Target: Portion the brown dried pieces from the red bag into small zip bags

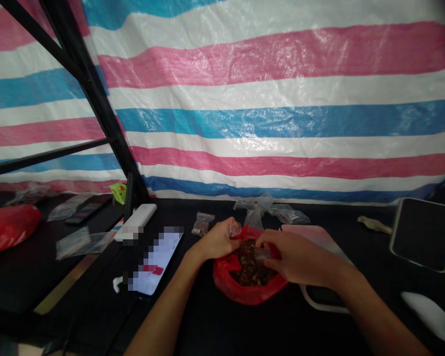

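Observation:
A red plastic bag (pixel 241 296) stands with its mouth open on the black table, holding loose brown dried pieces (pixel 250 264). At its left rim, my left hand (pixel 218 240) is closed on a small clear plastic bag (pixel 235 228); whether it also grips the red rim I cannot tell. My right hand (pixel 287 254) reaches over the right side of the opening, fingers closed on a clear plastic piece (pixel 262 253) just above the brown pieces. The exact kind of that piece is unclear. A small filled zip bag (pixel 202 223) lies beyond my left wrist.
Clear empty bags (pixel 259 207) lie behind the red bag. Beside my right forearm is a pink-and-white flat device (pixel 311 232), partly covered. A lit phone (pixel 157 262) and a white power bank (pixel 137 221) are left; a dark-screened device (pixel 422 235) and white mouse (pixel 428 314) are right.

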### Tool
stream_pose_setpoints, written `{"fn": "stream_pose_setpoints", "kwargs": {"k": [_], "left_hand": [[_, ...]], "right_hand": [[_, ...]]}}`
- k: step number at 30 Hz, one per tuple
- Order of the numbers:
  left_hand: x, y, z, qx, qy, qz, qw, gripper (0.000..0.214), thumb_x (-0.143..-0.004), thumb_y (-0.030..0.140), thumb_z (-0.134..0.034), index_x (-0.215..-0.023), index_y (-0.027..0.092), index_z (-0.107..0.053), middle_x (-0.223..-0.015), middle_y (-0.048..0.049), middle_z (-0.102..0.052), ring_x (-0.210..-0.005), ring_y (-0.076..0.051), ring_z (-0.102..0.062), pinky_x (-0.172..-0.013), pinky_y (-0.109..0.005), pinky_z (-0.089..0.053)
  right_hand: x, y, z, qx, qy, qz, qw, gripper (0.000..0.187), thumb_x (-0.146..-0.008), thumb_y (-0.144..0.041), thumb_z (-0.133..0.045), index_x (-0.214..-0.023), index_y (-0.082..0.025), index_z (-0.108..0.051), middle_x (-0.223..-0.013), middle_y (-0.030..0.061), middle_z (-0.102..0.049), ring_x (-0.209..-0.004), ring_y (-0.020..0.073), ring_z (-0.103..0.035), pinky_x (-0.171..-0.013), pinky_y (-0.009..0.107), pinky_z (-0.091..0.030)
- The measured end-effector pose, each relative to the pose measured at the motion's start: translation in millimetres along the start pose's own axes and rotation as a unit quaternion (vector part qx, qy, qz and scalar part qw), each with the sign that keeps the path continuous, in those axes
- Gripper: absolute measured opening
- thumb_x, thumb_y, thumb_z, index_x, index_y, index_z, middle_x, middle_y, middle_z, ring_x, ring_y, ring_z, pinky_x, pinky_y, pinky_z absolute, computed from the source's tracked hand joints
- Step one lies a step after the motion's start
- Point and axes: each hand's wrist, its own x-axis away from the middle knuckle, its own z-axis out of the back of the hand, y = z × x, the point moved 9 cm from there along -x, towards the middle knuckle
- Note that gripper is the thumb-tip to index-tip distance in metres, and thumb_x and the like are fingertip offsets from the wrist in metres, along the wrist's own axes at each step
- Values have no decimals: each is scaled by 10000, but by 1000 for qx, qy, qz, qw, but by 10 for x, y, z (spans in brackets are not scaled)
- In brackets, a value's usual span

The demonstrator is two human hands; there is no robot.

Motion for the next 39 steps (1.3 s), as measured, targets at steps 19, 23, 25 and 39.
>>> {"fn": "stream_pose_setpoints", "kwargs": {"k": [19, 23, 25, 39], "left_hand": [[1, 125, -169, 89, -15, 0, 996, 282, -800, 244, -725, -891, 205, -461, -802, 54, -499, -710, -111, -450, -629, -234, -343], [-21, 58, -228, 111, -12, 19, 994, 209, -788, 131, -645, -869, 196, -464, -780, 58, -477, -695, -105, -432, -622, -234, -336], [-36, 70, -258, 134, -13, 24, 991, 204, -772, 98, -620, -853, 193, -459, -765, 60, -459, -681, -101, -421, -615, -234, -335], [-88, 61, -216, 196, 49, 4, 979, 157, -759, 99, -576, -845, 192, -483, -779, 49, -520, -681, -104, -469, -620, -232, -353]], "right_hand": [[45, 120, 35, 228, 32, -58, 971, 358, -750, 14, -599, -1033, -201, -645, -1052, 84, -734, -952, 278, -721, -731, 326, -457], [25, 108, -10, 218, 13, -65, 974, 214, -888, -194, -679, -1100, -200, -647, -1062, 107, -745, -940, 290, -727, -726, 335, -471], [23, 110, -26, 221, 1, -78, 972, 215, -918, -229, -662, -1130, -197, -644, -1070, 119, -747, -940, 289, -727, -728, 338, -475], [-61, 38, -117, 192, -5, -14, 981, 516, -652, 36, -509, -1078, -228, -631, -1180, 75, -716, -1010, 267, -662, -857, 368, -440]]}}
